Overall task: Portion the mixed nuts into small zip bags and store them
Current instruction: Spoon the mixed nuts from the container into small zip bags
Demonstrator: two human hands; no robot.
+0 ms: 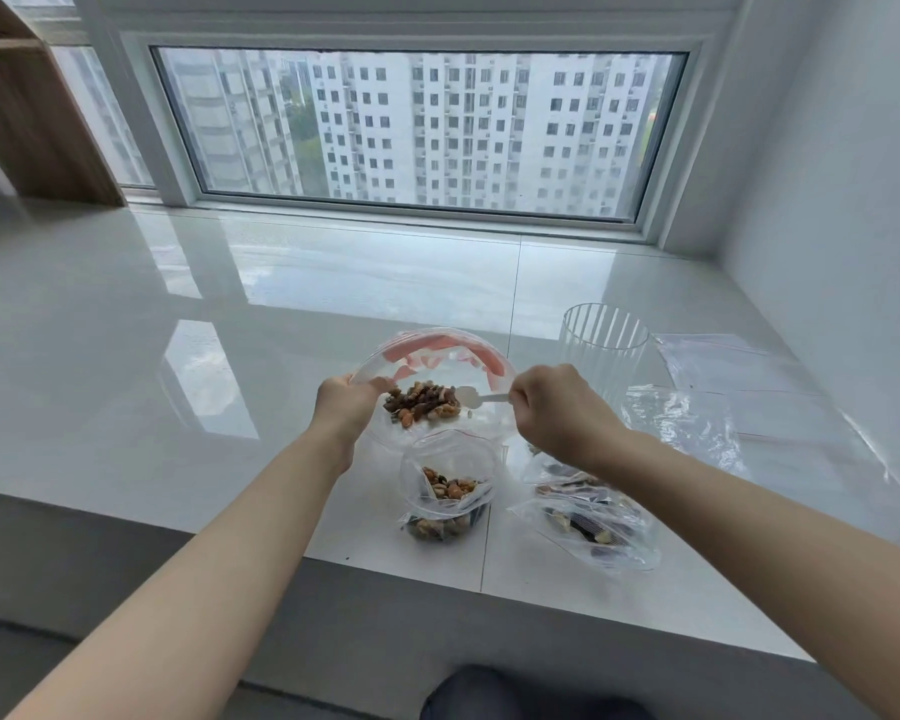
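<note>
A clear bowl (481, 358) with pink markings on its far wall sits on the white sill, holding a small heap of mixed nuts (422, 402). My left hand (346, 402) grips the bowl's left rim. My right hand (552, 413) holds a small white spoon (476, 397), its scoop at the right edge of the nuts. In front of the bowl stands an open small zip bag (445, 485), partly filled with nuts. Two filled zip bags (588, 517) lie to its right, partly under my right forearm.
A ribbed clear glass jar (604, 350) stands behind my right hand. Empty zip bags (718, 387) lie flat at the right. The glossy sill (230, 356) stretches left and back toward a window; its front edge drops off near me. A wooden shelf (32, 111) stands far left.
</note>
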